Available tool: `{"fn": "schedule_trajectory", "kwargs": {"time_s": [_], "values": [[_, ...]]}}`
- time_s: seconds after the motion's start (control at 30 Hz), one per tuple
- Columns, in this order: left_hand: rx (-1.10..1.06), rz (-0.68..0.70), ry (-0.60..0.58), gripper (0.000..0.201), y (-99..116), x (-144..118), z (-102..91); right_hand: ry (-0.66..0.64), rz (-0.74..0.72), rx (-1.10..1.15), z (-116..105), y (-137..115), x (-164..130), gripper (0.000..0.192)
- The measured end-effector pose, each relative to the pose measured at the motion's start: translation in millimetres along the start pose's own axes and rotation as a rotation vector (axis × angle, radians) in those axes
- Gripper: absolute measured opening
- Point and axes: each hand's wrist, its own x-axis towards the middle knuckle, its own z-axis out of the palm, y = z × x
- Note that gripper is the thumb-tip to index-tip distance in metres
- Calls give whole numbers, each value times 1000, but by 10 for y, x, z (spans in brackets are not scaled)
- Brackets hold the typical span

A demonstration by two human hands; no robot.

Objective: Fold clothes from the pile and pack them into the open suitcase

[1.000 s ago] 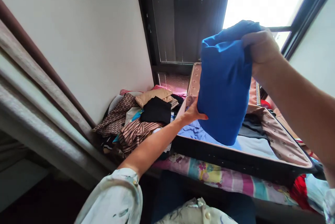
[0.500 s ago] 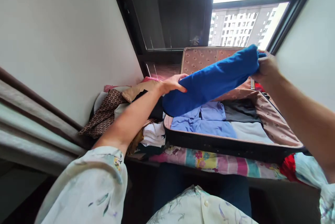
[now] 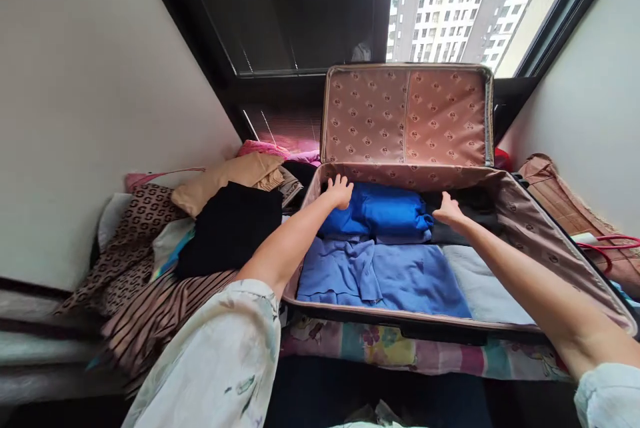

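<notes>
Nearby, clothes pile [image 3: 220, 228] beside suitcase [image 3: 530, 228].

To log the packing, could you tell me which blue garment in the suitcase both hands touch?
The bright blue roll at the back, not the paler blue garment spread in front.

A rolled garment [image 3: 383, 210] lies in the far part of the open suitcase [image 3: 530, 235], between the left hand [image 3: 340, 191] and right hand [image 3: 450, 211], touching the fingers of both. Nearer than the fingers, a flat-laid shirt [image 3: 380, 275] lies in the suitcase. Behind them stands the raised lid [image 3: 407, 115]. Left of the left fingers, outside the suitcase, a pile of clothes [image 3: 200, 228] lies on the bed [image 3: 380, 345].
</notes>
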Motion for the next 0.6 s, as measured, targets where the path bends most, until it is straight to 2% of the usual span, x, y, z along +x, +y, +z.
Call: {"fn": "schedule_trajectory", "kwargs": {"time_s": [0.07,0.1,0.2,0.23,0.3,0.37,0.43,0.5,0.6], "values": [[26,18,-75,88,-38,160,393,-13,82,-161,197,-42,106,85],[8,25,-69,88,-74,213,558,-29,47,-233,314,-94,166,88],[-30,14,-76,93,-214,287,944,-173,-268,-384,741,-211,296,89],[-38,3,-97,94,-262,291,1047,-246,-308,-416,895,-205,311,86],[-62,-19,-137,95,-344,292,1223,-374,-274,-450,1177,-118,312,80],[-74,-28,-135,95,-392,302,1349,-423,-212,-456,1376,17,303,77],[-60,-26,-118,94,-396,328,1413,-415,-205,-459,1470,129,308,77],[-39,-44,-112,93,-354,343,1411,-412,-225,-468,1487,186,322,77],[-69,-64,-60,86,-239,257,1300,-397,-240,-483,1465,199,317,75]]}}
